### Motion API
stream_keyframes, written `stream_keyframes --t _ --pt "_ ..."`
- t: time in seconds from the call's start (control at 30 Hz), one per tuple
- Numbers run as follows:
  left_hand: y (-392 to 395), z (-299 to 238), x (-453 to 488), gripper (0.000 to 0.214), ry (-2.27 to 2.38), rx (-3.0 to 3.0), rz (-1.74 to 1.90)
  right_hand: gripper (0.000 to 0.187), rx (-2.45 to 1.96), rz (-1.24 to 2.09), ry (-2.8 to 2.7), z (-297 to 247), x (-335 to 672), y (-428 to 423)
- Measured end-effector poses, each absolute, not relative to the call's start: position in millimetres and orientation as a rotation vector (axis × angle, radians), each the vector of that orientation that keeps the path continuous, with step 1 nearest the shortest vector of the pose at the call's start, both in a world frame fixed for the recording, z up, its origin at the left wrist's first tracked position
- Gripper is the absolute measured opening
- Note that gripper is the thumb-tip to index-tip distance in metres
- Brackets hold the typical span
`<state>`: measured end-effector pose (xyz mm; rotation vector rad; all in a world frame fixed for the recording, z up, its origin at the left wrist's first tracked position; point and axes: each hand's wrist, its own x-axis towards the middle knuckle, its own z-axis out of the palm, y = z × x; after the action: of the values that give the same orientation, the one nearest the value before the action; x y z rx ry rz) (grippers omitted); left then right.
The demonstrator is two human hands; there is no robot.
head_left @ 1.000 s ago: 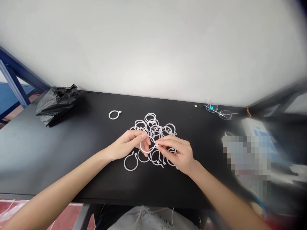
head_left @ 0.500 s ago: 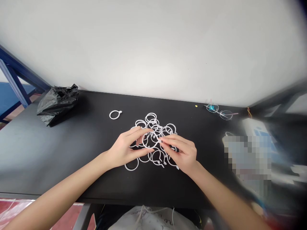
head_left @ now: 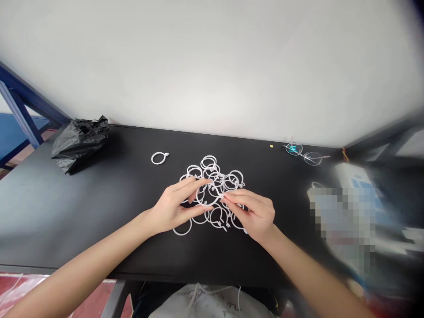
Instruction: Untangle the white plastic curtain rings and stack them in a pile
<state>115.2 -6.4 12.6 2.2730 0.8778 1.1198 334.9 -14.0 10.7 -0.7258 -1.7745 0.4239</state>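
A white plastic ring (head_left: 208,195) is held between both of my hands above a heap of several white rings (head_left: 218,176) on the black table (head_left: 132,198). My left hand (head_left: 174,205) pinches the ring's left side with thumb and fingers. My right hand (head_left: 253,212) pinches its right side at the clasp. One single white ring (head_left: 159,157) lies apart to the left of the heap. More rings lie under and between my hands near the table's front.
A crumpled black plastic bag (head_left: 79,141) sits at the table's far left. A pair of glasses (head_left: 303,153) lies at the back right near the wall. A blurred patch and a white-blue box (head_left: 354,181) fill the right side. Blue metal frame stands at left.
Both hands have lifted the held ring slightly up and away from me over the heap; my fingers shifted along its rim. The heap and single ring stayed put.
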Motion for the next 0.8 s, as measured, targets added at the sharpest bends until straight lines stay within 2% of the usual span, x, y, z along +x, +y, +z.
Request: stream_keyframes --t 0.8 --pt "-10.6 4.6 121.3 0.042 0.891 2.214 1.202 0.023 -0.741 0.438 -1.757 8.4 334.6 -18.7"
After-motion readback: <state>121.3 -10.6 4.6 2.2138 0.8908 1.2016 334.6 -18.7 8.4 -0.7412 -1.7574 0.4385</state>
